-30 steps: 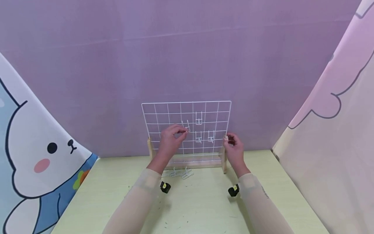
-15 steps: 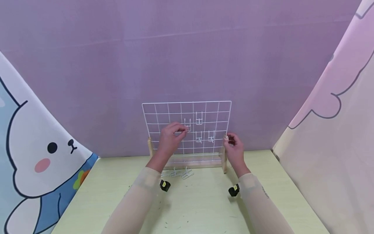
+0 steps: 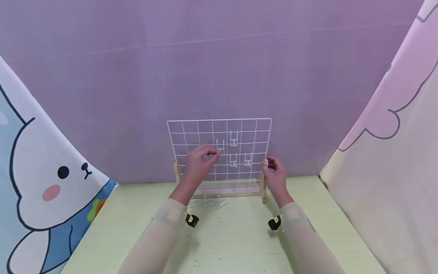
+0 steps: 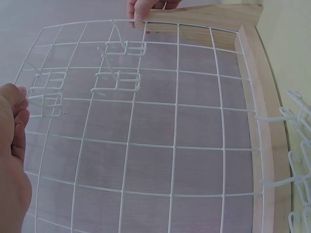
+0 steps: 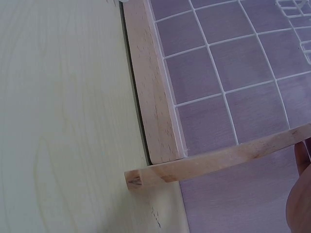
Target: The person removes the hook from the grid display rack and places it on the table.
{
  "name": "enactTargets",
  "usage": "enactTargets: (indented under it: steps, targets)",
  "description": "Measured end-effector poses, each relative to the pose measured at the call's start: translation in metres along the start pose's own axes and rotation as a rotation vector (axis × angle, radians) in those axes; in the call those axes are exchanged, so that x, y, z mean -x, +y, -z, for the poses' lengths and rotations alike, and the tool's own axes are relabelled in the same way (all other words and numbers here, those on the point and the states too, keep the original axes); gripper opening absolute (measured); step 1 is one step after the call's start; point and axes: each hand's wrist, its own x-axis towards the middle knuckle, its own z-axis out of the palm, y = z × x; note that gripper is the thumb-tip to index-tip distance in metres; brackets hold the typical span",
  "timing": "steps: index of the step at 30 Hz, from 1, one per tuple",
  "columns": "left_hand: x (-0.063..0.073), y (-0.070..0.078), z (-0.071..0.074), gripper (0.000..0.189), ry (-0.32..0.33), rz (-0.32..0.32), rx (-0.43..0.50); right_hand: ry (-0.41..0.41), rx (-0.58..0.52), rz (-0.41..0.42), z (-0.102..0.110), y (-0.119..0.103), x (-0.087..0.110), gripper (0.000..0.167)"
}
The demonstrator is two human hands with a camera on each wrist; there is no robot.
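Note:
A white wire grid panel (image 3: 219,119) stands upright in a wooden stand (image 3: 262,188). At the panel's upper middle, my left hand (image 3: 196,165) pinches the peg of a white wire hook (image 3: 220,145) between thumb and forefinger. That hook (image 4: 52,105) lies against the grid in the left wrist view; whether it is caught on a wire I cannot tell. Three similar hooks hang to its right, one higher hook (image 3: 234,142) and two lower. My right hand (image 3: 276,177) grips the top of the stand's right post; the right wrist view shows only part of that hand.
Several loose white hooks (image 3: 219,204) lie on the pale tabletop (image 3: 232,236), in front of the stand's base. Small dark specks are scattered nearer the front. A purple backdrop (image 3: 219,68) rises behind, with printed cloths on both sides.
The hook in my left hand has moved slightly up and right and now stands straighter against the grid. My right hand has kept its place on the post.

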Motion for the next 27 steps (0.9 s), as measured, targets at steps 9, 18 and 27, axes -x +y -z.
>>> enactTargets:
  steps: [9,18,27]
  targets:
    - [0.002,0.003,0.002,0.009,-0.005,0.016,0.002,-0.006,-0.002,0.003,0.001,0.001,0.0,0.023]
    - [0.006,0.003,0.005,0.008,-0.012,0.059,0.053,0.001,-0.017,0.006,0.0,0.002,0.0,0.022]
    - [0.014,0.003,0.009,0.007,-0.032,0.092,0.076,0.003,-0.026,-0.025,-0.001,-0.001,-0.001,0.025]
